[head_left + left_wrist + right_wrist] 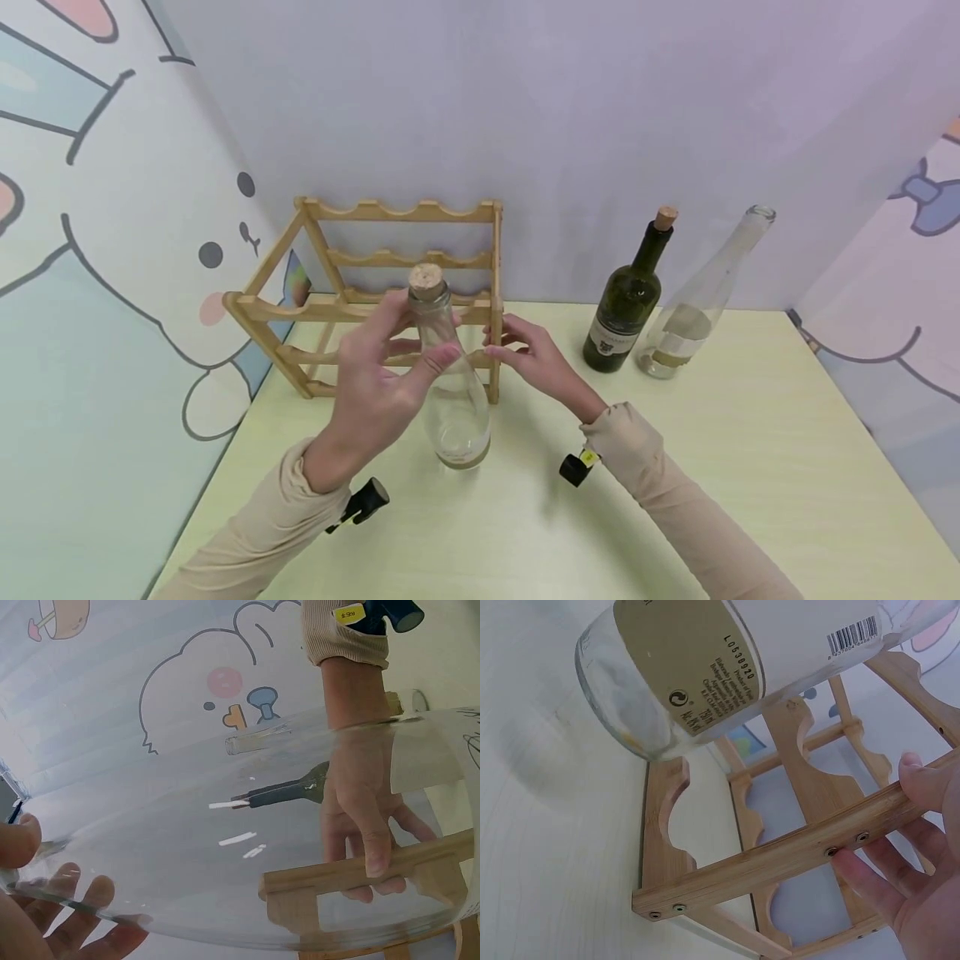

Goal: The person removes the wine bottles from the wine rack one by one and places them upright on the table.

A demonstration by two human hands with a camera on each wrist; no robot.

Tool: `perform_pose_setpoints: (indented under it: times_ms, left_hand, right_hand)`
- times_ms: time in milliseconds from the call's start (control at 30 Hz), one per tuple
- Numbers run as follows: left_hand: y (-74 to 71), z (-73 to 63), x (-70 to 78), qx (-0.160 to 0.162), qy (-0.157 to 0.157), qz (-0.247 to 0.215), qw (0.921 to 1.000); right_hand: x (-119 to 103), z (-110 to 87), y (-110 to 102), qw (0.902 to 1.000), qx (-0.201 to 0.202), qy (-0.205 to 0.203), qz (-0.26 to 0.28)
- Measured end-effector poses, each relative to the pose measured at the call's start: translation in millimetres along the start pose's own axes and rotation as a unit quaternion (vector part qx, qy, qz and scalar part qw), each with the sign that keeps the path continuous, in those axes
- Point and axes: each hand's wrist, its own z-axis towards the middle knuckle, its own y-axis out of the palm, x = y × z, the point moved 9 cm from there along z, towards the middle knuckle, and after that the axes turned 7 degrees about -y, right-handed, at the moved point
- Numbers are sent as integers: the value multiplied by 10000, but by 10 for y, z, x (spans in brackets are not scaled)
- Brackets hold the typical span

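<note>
A clear glass bottle (456, 408) with a cork in its mouth is held by my left hand (382, 375), thumb on one side of the neck and fingers behind. It stands tilted in front of the wooden wine rack (363, 310), its base toward me. In the right wrist view the bottle's gold and white label (694, 664) shows beside the rack's front. My right hand (531, 357) grips the rack's right front post (780, 855), thumb on one side and fingers on the other. The rack's slots hold no bottles.
A dark green corked wine bottle (624, 304) stands at the back right of the table (720, 467). Close beside it stands a clear bottle without a cork (688, 321). Walls with cartoon drawings (142, 275) enclose the table on the left, back and right.
</note>
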Motion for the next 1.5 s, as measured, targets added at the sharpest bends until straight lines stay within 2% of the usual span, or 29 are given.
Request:
perform_pose_setpoints:
  times_ms: [300, 467, 933, 1233, 1500]
  left_hand:
    - [71, -50, -69, -101, 59, -115, 9999]
    - [88, -78, -105, -54, 51, -179, 9998]
    - [166, -176, -278, 24, -100, -126, 9999]
    - [229, -232, -409, -52, -317, -203, 9993]
    - [276, -275, -476, -79, -372, -178, 9991]
  right_hand:
    - [-1, 3, -4, 10000, 2, -81, -51]
    - [-4, 3, -3, 9999, -7, -84, -62]
    - [0, 5, -12, 9998, 98, -138, 119]
    - [8, -5, 0, 9999, 106, -119, 63]
    - [12, -16, -5, 9998, 160, -114, 32]
